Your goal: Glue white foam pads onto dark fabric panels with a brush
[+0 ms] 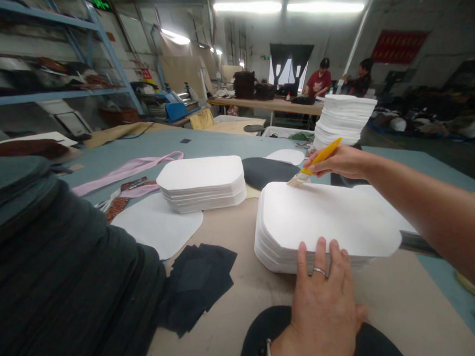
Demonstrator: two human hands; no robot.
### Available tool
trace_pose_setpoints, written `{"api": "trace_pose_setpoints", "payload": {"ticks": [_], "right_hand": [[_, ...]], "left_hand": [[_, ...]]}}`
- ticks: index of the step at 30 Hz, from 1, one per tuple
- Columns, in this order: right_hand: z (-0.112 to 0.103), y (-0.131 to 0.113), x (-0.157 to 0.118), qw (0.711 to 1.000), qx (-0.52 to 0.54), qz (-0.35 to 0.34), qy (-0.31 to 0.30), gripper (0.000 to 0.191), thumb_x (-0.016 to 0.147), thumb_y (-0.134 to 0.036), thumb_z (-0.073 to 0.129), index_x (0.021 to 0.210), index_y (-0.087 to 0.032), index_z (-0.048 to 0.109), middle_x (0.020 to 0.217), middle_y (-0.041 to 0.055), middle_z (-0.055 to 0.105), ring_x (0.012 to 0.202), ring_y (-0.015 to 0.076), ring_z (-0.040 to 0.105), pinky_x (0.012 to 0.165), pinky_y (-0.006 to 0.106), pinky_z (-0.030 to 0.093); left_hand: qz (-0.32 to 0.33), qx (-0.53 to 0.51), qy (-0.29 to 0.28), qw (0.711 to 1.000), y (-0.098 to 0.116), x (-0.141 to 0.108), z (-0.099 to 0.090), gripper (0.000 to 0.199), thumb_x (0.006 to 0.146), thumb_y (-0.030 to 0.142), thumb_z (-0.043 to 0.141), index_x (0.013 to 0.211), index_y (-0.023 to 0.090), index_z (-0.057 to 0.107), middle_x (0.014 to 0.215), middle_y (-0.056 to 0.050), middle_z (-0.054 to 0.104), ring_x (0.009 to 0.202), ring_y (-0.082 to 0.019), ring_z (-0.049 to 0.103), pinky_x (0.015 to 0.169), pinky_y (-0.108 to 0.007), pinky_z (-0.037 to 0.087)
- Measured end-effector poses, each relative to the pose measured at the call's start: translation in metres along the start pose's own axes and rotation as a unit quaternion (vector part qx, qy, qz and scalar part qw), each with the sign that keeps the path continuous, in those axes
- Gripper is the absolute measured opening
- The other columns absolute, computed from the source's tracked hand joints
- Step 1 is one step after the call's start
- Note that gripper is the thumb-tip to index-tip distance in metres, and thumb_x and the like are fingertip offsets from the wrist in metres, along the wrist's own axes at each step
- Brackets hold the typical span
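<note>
My right hand (335,162) is closed around a yellow-handled brush (322,156), whose bristles touch the far left edge of a stack of white octagonal sheets (326,216). My left hand (325,300), with a ring on one finger, has its fingers spread, and their tips rest on the near edge of that stack. Under the left wrist lies a black rounded piece (263,331). A second, similar white stack (201,174) sits to the left, partly over a loose white sheet (157,229). Small black squares (198,279) lie in a pile left of my hand.
A tall dark stack of pieces (68,269) rises at the left. Pink straps (130,169) and a black oval (271,171) lie farther back. A tall white pile (343,121) stands behind my right hand. Two people are near a far table (273,104); shelves (53,94) stand at back left.
</note>
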State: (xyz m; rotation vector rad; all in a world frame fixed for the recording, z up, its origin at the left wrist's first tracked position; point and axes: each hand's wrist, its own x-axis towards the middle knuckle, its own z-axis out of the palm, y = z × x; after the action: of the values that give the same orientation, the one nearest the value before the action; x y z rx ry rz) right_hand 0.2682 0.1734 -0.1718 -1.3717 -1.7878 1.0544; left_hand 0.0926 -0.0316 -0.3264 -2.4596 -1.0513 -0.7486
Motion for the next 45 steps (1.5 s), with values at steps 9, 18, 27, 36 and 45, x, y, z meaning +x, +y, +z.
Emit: {"api": "trace_pose_setpoints", "payload": {"ticks": [9, 18, 27, 36, 45], "right_hand": [[-0.074, 0.031, -0.061, 0.990, -0.053, 0.071, 0.108, 0.014, 0.080, -0.005, 0.075, 0.094, -0.008, 0.074, 0.091, 0.0149, 0.074, 0.072, 0.0165, 0.066, 0.064, 0.025, 0.058], [-0.054, 0.017, -0.126, 0.939, -0.226, 0.116, 0.233, 0.018, 0.088, -0.015, 0.063, 0.070, -0.015, 0.060, 0.061, 0.0069, 0.065, 0.050, 0.0147, 0.060, 0.051, 0.025, 0.048], [0.016, 0.000, -0.216, 0.881, -0.371, 0.101, 0.274, 0.016, 0.080, -0.019, 0.062, 0.064, -0.021, 0.060, 0.051, 0.0006, 0.058, 0.051, 0.0174, 0.057, 0.055, 0.030, 0.040], [0.095, -0.029, -0.171, 0.981, -0.073, -0.177, 0.016, 0.016, 0.086, -0.036, 0.070, 0.093, -0.022, 0.074, 0.094, 0.0029, 0.073, 0.087, 0.0194, 0.065, 0.076, 0.029, 0.050], [-0.001, 0.031, -0.206, 0.997, -0.077, 0.030, 0.006, 0.033, 0.079, -0.052, 0.080, 0.097, -0.024, 0.078, 0.093, 0.0069, 0.073, 0.081, 0.0190, 0.063, 0.066, 0.026, 0.049]], "left_hand": [[0.006, 0.009, 0.011, 1.000, 0.000, 0.000, 0.001, 0.074, 0.091, 0.064, 0.059, 0.142, 0.011, 0.057, 0.152, -0.014, 0.052, 0.142, -0.037, 0.043, 0.112, -0.059, 0.041], [0.007, 0.003, -0.033, 0.999, -0.001, 0.003, 0.000, 0.066, 0.098, 0.056, 0.050, 0.147, 0.012, 0.051, 0.156, -0.013, 0.048, 0.145, -0.035, 0.040, 0.115, -0.059, 0.038], [-0.009, -0.153, -0.250, 0.956, -0.036, 0.060, -0.051, 0.043, 0.104, 0.037, 0.037, 0.123, 0.014, 0.067, 0.132, -0.018, 0.064, 0.126, -0.034, 0.056, 0.103, -0.049, 0.046], [-0.107, -0.389, -0.459, 0.792, -0.124, 0.160, -0.058, 0.079, 0.102, 0.062, 0.014, 0.130, 0.009, 0.066, 0.117, -0.017, 0.074, 0.101, -0.024, 0.069, 0.088, -0.033, 0.053], [-0.021, -0.318, -0.451, 0.834, -0.113, 0.157, -0.048, 0.071, 0.099, 0.064, 0.027, 0.147, 0.018, 0.052, 0.120, -0.013, 0.073, 0.091, -0.020, 0.069, 0.084, -0.029, 0.052]]}}
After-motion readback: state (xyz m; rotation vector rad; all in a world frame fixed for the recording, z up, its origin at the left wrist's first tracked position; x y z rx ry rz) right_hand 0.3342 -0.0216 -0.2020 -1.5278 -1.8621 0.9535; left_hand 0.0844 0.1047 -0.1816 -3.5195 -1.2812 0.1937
